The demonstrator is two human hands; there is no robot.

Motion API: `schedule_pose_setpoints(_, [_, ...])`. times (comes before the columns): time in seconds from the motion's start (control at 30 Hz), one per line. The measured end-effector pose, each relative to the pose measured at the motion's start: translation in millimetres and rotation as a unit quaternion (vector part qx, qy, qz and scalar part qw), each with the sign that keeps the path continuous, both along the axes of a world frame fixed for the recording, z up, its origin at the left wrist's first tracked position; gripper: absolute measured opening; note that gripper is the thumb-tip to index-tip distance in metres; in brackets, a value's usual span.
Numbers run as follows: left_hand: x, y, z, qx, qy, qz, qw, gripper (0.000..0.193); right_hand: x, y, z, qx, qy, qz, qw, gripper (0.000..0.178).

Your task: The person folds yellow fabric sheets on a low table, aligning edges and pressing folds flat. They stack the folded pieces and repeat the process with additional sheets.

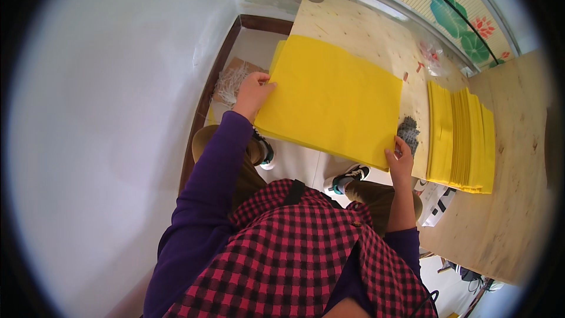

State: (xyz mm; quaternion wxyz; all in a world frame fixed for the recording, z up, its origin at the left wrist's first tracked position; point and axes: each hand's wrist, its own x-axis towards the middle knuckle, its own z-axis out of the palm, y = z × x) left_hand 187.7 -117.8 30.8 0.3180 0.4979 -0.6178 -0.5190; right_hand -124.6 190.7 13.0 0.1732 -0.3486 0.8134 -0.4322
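We are holding a stack of big yellow sheets (332,100) by two opposite corners, out past the table's edge and above our lap, its far edge over the plywood table (518,200). Our left hand (254,90) is pinching the upper left corner, fingers curled over the edge, thumb on top, closed on the sheets. Our right hand (400,162) is gripping the lower right corner, thumb pressed on the top face, fingers tucked under and hidden, so we are reading that grip as closed on the sheets too. The bundle is lying roughly flat, tilted a bit in the view, its edges showing several layers. On the table to the right a second pile of yellow sheets (462,138) is lying in fanned rows, just apart from the held bundle. A small dark patterned object (408,131) is sitting between the two, partly covered by the held corner; we cannot tell what it is. We are judging the step as carrying or squaring a batch of sheets, with both grips already set. The next move, as we are reading it, calls for keeping both corners level so layers are not sliding off, and for clearing the dark object and the pile's near edge. Below us, sneakers (348,178) and a cardboard box of white shreds (231,82) are showing on the floor.
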Motion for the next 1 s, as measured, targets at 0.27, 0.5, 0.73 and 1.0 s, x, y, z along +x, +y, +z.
schedule_pose_setpoints(0.27, [-3,-10,-8,-0.194,-0.084,-0.006,0.977,0.019,-1,0,1,0.009,-0.01,0.001,1.0,0.05])
schedule_pose_setpoints(0.5, [-6,-7,0,-0.37,-0.157,0.016,0.916,0.016,2,-1,5,0.028,-0.004,0.002,1.0,0.049])
schedule_pose_setpoints(0.73, [-13,4,22,-0.244,-0.104,-0.031,0.964,0.014,2,-1,4,0.012,-0.03,0.011,0.999,0.049])
schedule_pose_setpoints(1.0, [-18,17,39,-0.232,-0.061,-0.062,0.969,0.015,0,0,0,-0.007,-0.04,0.0,0.999,0.049])
